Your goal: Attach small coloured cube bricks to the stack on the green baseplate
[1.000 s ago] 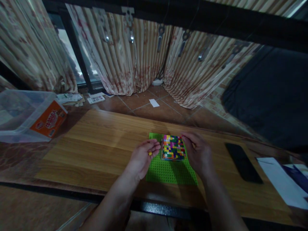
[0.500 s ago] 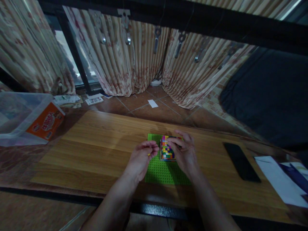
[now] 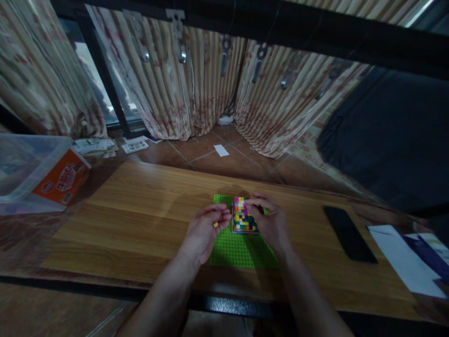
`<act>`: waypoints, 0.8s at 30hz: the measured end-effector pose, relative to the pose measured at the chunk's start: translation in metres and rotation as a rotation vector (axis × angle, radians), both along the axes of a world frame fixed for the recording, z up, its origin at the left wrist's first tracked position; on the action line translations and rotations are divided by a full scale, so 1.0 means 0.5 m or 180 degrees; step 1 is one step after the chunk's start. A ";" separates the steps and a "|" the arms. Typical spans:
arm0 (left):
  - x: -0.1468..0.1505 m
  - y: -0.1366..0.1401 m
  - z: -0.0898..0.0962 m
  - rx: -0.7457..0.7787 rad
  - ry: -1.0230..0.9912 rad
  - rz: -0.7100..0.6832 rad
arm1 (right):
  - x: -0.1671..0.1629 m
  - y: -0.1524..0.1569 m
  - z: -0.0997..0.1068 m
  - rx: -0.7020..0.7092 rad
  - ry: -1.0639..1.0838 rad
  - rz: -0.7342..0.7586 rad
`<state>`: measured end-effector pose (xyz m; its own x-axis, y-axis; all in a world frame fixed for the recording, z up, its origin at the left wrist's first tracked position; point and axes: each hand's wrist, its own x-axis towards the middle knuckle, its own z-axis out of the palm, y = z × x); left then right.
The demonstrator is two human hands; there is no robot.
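A green studded baseplate [image 3: 238,255] lies on the wooden table, and a block of many-coloured toy bricks [image 3: 242,220] is built up on its far part. My left hand [image 3: 206,229] is just left of the block, its fingers curled around a small yellow brick [image 3: 215,224] that shows near the thumb. My right hand [image 3: 271,220] reaches over the block's right side. Its thumb and index finger are pinched together at the top of the bricks; whatever is between them is too small to make out. The hand hides the block's right part.
A black phone [image 3: 349,234] and white papers [image 3: 403,257] lie to the right on the wooden table [image 3: 122,224]. At the left stands a clear plastic bin [image 3: 45,140] with an orange label. Curtains [image 3: 196,93] hang beyond the table, above a tiled floor.
The yellow brick in my left hand shows more plainly now. My right fingers have shifted slightly over the bricks, uncovering more of the top. The view has moved a little.
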<state>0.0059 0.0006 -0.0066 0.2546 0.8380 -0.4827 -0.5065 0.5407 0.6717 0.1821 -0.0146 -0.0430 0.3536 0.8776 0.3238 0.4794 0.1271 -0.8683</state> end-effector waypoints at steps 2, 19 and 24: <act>0.001 0.000 0.002 -0.0021 0.0026 0.0007 | -0.003 0.000 0.002 -0.0006 0.0071 -0.0022; 0.005 0.000 0.013 -0.0097 -0.0241 -0.0114 | -0.037 -0.022 0.046 0.0443 -0.0936 -0.0318; 0.003 0.003 0.013 -0.0223 -0.0599 -0.0107 | -0.083 -0.038 0.080 0.0506 -0.1452 0.0539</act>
<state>0.0075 0.0020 -0.0001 0.3730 0.7936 -0.4807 -0.6004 0.6015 0.5270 0.1406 -0.0336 -0.0032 0.0023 0.8377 0.5462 0.7664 0.3494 -0.5391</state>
